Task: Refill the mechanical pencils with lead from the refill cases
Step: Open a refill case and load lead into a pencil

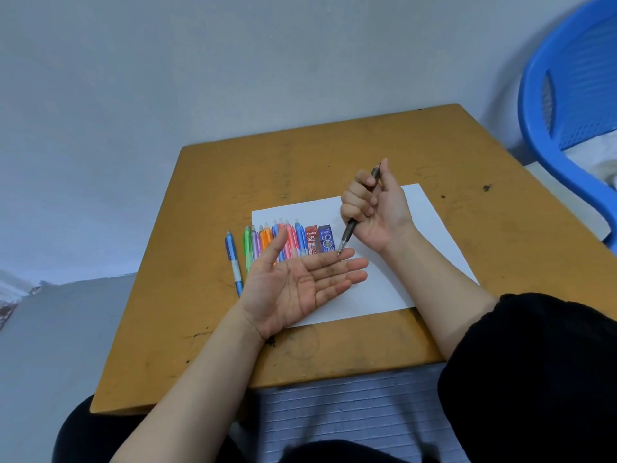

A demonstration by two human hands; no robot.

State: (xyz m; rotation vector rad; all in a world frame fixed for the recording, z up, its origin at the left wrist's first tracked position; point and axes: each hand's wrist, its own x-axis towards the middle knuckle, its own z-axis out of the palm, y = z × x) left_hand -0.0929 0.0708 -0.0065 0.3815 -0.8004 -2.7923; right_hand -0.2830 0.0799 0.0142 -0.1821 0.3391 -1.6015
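Observation:
My right hand [374,208] grips a dark mechanical pencil [350,228], thumb at its top end, tip pointing down. The tip touches the index fingertip of my left hand [300,285], which lies flat, palm up, above the white paper [410,248]. A row of several coloured mechanical pencils [263,243] lies at the paper's left edge, partly hidden by my left thumb. One blue pencil [233,262] lies apart on the table, left of the row. A red refill case [311,238] and a dark blue refill case [326,238] lie side by side right of the row.
The ochre table [207,329] is small and scuffed, against a grey wall. A blue plastic chair [567,105] stands at the right. My legs and a grey tiled floor [350,406] show below the table's near edge.

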